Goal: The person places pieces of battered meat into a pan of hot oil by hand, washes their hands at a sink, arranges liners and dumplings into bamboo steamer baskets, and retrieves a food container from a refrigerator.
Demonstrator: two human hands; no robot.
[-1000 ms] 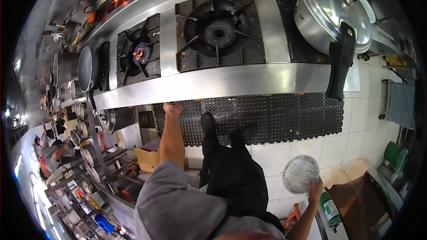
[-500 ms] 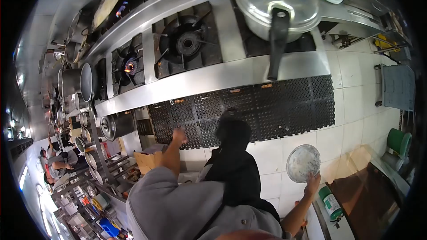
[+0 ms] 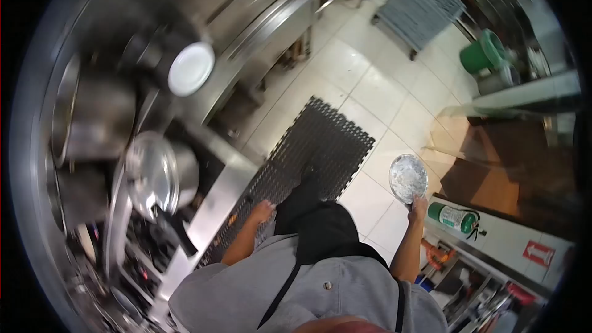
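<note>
While the person stands at the edge of a black perforated mat [image 3: 336, 132], the right hand [image 3: 418, 207] pinches the lower rim of a round dish [image 3: 408, 179], its fingers pressed together on this edge. The dish is grey and mottled with white, and it is out to the person's right, above the pale tiled floor [image 3: 364, 200] – well apart from the body. The left hand [image 3: 263, 211] is low in front of the body, near the black apron [image 3: 327, 225] and over the mat. Because its fingers are small and blurred, I cannot tell if they are spread or pressed together.

On the left side, a shiny pressure cooker [image 3: 151, 172] sits on the stove [image 3: 225, 194], and its black handle [image 3: 176, 229] points toward the person. Beyond the cooker, a white plate [image 3: 191, 69] lies on a steel worktop [image 3: 237, 55]. Near the right forearm there is a green cylinder [image 3: 453, 217] with a pale label – and just past it, a red sign [image 3: 538, 253] with a white arrow. Farther away stand a grey cart [image 3: 419, 9] on wheels and a green bucket [image 3: 483, 53].
</note>
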